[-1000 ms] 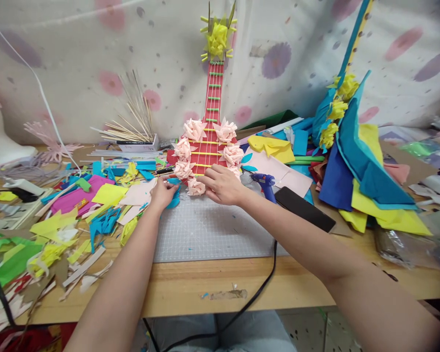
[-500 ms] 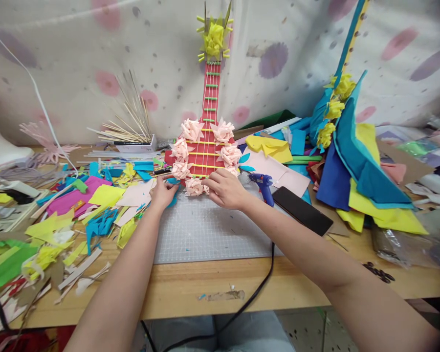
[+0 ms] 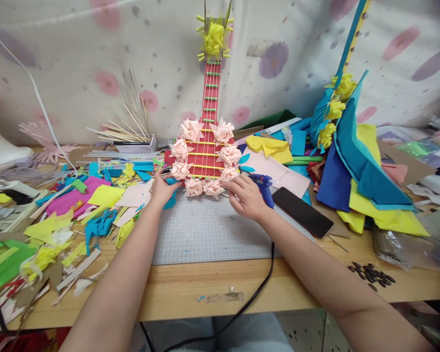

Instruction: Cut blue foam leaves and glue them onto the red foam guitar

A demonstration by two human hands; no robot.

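Note:
A red toy guitar [image 3: 204, 159] stands upright against the curtain, with white strings, green and yellow bars, and pale pink paper flowers ringing its body. A yellow paper flower [image 3: 214, 40] covers its head. At the lower left edge of the body is my left hand [image 3: 162, 189], its thumb beneath a pink flower and its fingers partly hidden, gripping the edge. Blue paper leaves [image 3: 170, 198] show beside that thumb. My right hand [image 3: 246, 196] is at the lower right edge, fingers bent and fingertips against the body by a pink flower [image 3: 213, 187].
A grey cutting mat [image 3: 205, 234] lies in front. To the right are a blue glue gun [image 3: 264, 188], a black phone [image 3: 302, 211] and a blue paper instrument [image 3: 370, 156]. Coloured scraps [image 3: 104, 195] cover the left side. Black oval pieces [image 3: 372, 275] lie near the front edge.
My right hand has slid right along the guitar's lower edge, uncovering pink flowers. The left thumb has spread away from its fingers. The guitar has stayed in place.

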